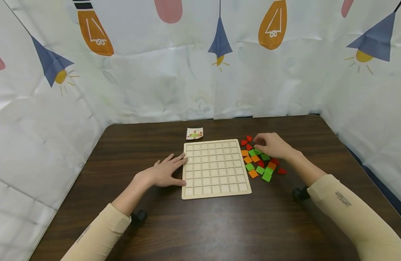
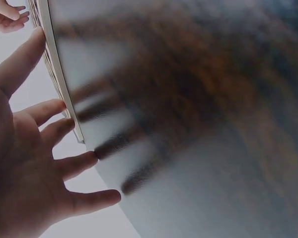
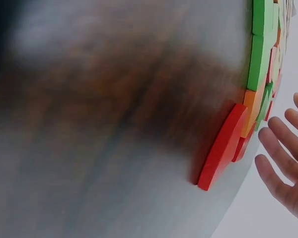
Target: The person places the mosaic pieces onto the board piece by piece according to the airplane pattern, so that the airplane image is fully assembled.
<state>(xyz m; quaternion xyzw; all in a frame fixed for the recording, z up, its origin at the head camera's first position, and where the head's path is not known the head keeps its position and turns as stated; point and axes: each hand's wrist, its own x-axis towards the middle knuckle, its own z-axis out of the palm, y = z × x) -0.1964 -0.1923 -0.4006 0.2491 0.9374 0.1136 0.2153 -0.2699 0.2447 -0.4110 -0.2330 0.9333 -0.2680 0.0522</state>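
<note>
A pale wooden grid board [image 1: 216, 170] lies flat at the middle of the table, and no pieces sit in its squares. Against its left edge rest the spread fingers of my left hand [image 1: 162, 172], thumb near the lower corner. To the board's right is a loose pile of green squares [image 1: 267, 177], orange squares [image 1: 253, 174] and red pieces [image 1: 282, 171] with a curved side. My right hand [image 1: 273, 145] is over the far part of this pile, fingers loosely bent. Nothing shows between those fingers in the right wrist view, where a red piece [image 3: 223, 148] lies nearby.
Behind the board lies a small picture card [image 1: 194, 133] with a coloured grid pattern. The dark wooden table [image 1: 220, 228] reaches back to a white printed curtain [image 1: 161, 90] at the rear and sides.
</note>
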